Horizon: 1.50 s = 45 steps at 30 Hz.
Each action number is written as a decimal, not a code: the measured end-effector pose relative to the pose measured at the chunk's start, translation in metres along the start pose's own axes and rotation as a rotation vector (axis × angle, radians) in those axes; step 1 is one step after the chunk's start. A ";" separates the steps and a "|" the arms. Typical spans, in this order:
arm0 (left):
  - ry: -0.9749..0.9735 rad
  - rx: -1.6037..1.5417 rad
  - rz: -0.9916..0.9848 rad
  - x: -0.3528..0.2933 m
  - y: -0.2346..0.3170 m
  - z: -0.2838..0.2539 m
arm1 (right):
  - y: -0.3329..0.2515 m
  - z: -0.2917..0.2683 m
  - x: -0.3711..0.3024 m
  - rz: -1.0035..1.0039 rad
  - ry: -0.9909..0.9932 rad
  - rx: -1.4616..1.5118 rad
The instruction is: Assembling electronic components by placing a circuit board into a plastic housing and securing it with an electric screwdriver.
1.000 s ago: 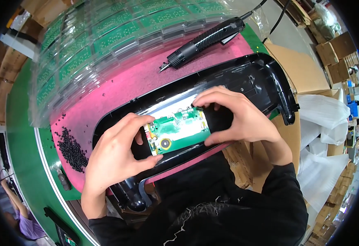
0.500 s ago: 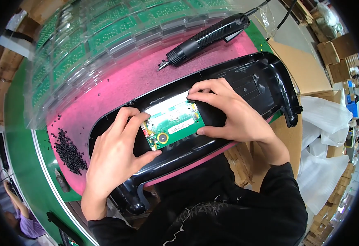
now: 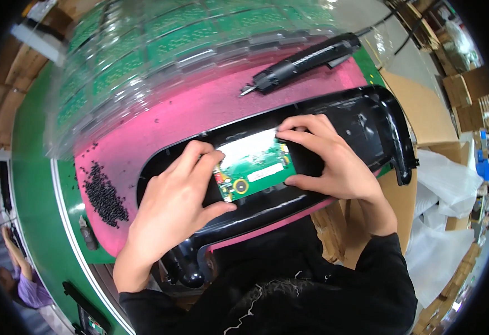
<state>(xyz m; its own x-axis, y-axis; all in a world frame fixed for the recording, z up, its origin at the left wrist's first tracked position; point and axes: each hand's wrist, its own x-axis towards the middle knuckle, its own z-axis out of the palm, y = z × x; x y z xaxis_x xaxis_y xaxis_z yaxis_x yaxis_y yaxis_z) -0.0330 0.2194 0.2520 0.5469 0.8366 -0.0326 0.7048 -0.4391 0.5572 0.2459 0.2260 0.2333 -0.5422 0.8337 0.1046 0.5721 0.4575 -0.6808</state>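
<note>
A green circuit board (image 3: 261,166) with a white label and a round buzzer-like part lies in or just over the black plastic housing (image 3: 356,120); I cannot tell if it touches the bottom. My left hand (image 3: 180,192) grips the board's left end, thumb at the near corner and fingers at the far one. At the right end, my right hand (image 3: 328,159) pinches it the same way. Glare whitens the board's far half. The long, curved housing rests on a pink mat (image 3: 144,139), its hollow side up.
Beyond the housing lies a black electric screwdriver (image 3: 306,62) with a cable. Clear plastic trays (image 3: 188,44) of green boards fill the far side. A pile of small black screws (image 3: 105,195) is on the left. Cardboard boxes (image 3: 418,106) stand at right; a person (image 3: 29,285) sits far left.
The whole scene has shifted slightly right and mostly down in the picture, as my view moved. Both hands keep their hold on the circuit board, which stays at about the same place in the housing.
</note>
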 end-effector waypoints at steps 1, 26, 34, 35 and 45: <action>0.007 0.005 0.024 0.001 -0.001 0.001 | 0.000 0.000 -0.001 0.018 0.007 0.004; 0.247 0.232 -0.725 -0.047 -0.125 -0.078 | 0.066 -0.108 0.049 0.468 0.461 0.738; 0.302 0.202 -0.693 -0.040 -0.132 -0.073 | 0.014 -0.041 0.098 -0.035 0.767 0.699; 0.296 0.204 -0.668 -0.040 -0.131 -0.073 | 0.010 -0.036 0.100 -0.027 0.587 0.750; 0.441 -0.497 -0.100 -0.015 -0.059 -0.062 | -0.042 -0.020 0.078 -0.254 0.464 1.434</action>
<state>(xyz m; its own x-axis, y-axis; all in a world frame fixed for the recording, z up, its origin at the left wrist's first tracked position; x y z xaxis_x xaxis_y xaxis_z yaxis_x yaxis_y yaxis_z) -0.1103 0.2533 0.2713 0.1803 0.9671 0.1795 0.3930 -0.2381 0.8882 0.1921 0.2778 0.2840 -0.1402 0.9270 0.3478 -0.7101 0.1507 -0.6878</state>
